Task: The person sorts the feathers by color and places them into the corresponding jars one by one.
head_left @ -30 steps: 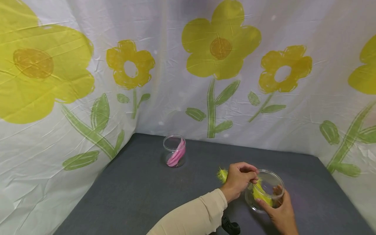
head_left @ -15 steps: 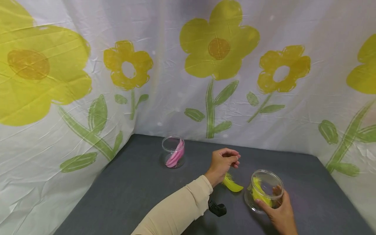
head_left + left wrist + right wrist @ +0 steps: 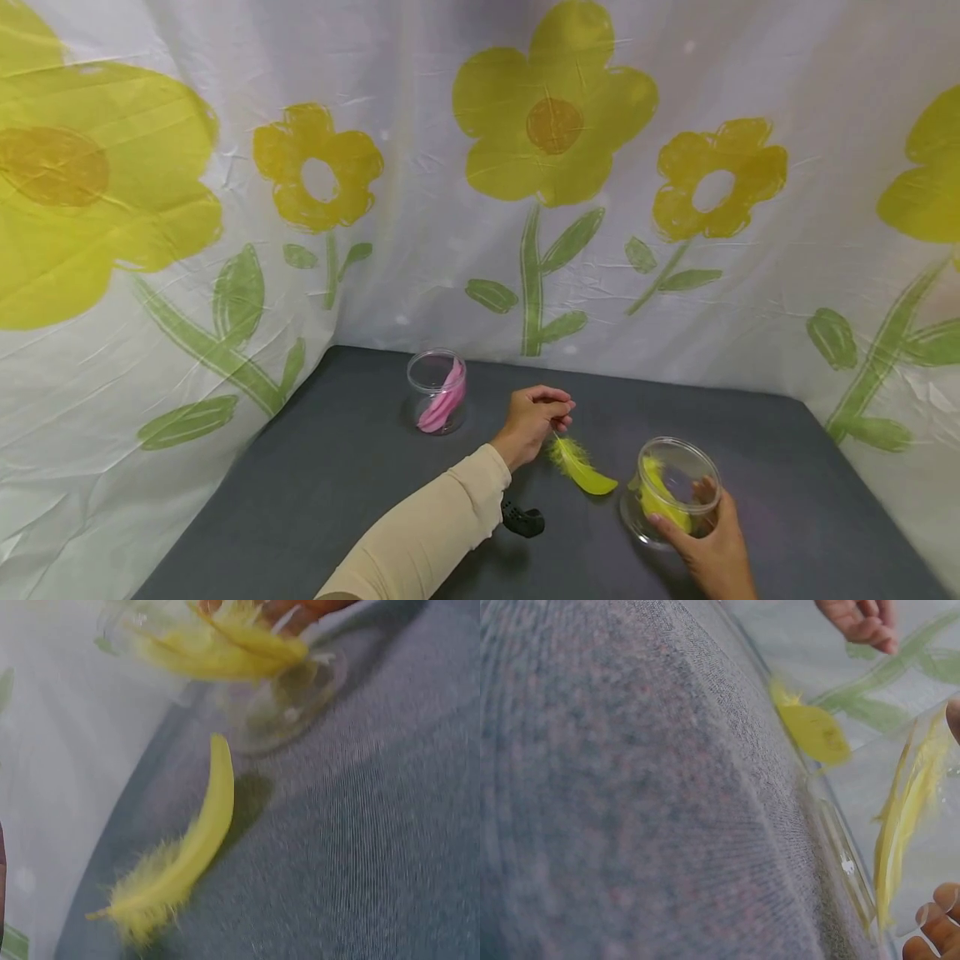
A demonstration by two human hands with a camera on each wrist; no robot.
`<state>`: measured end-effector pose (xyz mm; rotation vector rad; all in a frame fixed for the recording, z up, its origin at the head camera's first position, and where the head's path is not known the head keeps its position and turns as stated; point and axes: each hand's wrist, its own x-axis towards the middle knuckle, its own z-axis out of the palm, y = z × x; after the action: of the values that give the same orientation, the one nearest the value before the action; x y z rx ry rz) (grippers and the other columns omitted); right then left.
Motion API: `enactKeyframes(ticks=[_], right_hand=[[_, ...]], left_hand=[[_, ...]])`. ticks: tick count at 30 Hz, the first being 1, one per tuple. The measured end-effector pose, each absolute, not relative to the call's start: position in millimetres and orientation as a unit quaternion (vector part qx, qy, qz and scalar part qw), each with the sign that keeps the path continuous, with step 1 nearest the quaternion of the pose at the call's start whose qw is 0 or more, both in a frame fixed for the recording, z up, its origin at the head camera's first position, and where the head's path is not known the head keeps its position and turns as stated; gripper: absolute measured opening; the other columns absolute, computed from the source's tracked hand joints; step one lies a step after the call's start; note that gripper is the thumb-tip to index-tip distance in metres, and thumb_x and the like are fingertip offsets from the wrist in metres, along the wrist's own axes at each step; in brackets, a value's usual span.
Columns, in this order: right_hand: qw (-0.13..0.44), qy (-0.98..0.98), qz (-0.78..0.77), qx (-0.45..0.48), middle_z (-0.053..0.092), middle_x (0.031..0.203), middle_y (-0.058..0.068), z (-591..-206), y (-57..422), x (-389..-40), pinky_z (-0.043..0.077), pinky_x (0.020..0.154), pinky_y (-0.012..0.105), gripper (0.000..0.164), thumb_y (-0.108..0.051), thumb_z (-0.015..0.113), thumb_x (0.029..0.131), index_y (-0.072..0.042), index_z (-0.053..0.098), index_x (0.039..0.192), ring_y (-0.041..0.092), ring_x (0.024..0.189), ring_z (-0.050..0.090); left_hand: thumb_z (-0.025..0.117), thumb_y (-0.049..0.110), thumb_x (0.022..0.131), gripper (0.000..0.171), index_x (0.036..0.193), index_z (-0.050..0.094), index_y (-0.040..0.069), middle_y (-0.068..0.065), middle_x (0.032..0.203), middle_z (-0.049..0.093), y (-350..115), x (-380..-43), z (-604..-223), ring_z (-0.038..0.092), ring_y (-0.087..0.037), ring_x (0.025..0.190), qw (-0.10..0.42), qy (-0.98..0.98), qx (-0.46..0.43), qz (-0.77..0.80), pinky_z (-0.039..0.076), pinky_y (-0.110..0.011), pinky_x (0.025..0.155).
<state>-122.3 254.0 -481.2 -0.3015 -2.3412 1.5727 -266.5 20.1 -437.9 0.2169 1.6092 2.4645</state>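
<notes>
In the head view, my right hand (image 3: 712, 533) holds a clear round jar (image 3: 637, 521) at its right side, thumb in front and fingers around the wall. Yellow feathers (image 3: 660, 496) stand inside it. Left of the jar, a single yellow feather (image 3: 585, 471) lies on the dark table. My left hand (image 3: 534, 423) hovers over its quill end with fingers loosely bent. The left wrist view shows that feather's (image 3: 199, 844) quill free of any finger. From the right wrist view, the left hand (image 3: 862, 619) appears apart from the feather (image 3: 814, 731).
A second clear jar (image 3: 420, 408) with pink feathers (image 3: 444, 404) stands at the back left of the dark table (image 3: 360, 483). A black strap-like piece (image 3: 522, 520) shows beneath the left forearm. A white cloth with painted flowers (image 3: 555, 125) hangs behind and beside the table.
My left hand has moved left from the jar's rim, uncovering the loose yellow feather on the table. My right hand keeps its hold on the jar.
</notes>
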Motion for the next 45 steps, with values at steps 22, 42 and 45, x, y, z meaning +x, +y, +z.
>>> enactKeyframes(ticks=[22,42,45], right_hand=[[0.118,-0.811,0.563,-0.109,0.027,0.144,0.038,-482,256,-120,0.025,0.103,0.061,0.109,-0.016,0.086,0.074,0.007,0.010,0.149,0.052,0.133,0.026],[0.138,-0.810,0.560,-0.105,0.031,0.142,0.037,-483,256,-123,0.027,0.102,0.060,0.104,-0.014,0.086,0.073,0.008,0.016,0.147,0.051,0.131,0.029],[0.146,-0.810,0.559,-0.099,0.032,0.141,0.038,-484,256,-122,0.028,0.101,0.060,0.101,-0.011,0.086,0.073,0.009,0.018,0.145,0.051,0.130,0.030]], left_hand=[[0.065,-0.006,0.086,0.022,0.108,0.066,-0.007,-0.017,0.088,0.066,12,-275,-494,0.063,-0.019,0.062,0.094,0.654,-0.011,0.751,0.054,-0.031,0.054],[0.065,-0.010,0.085,0.013,0.098,0.066,-0.013,-0.018,0.087,0.067,13,-270,-481,0.062,-0.019,0.063,0.051,0.645,0.038,0.762,0.055,-0.037,0.061],[0.066,-0.007,0.086,0.012,0.097,0.067,-0.011,-0.020,0.091,0.067,7,-267,-465,0.063,-0.019,0.066,0.029,0.642,0.048,0.765,0.056,-0.041,0.066]])
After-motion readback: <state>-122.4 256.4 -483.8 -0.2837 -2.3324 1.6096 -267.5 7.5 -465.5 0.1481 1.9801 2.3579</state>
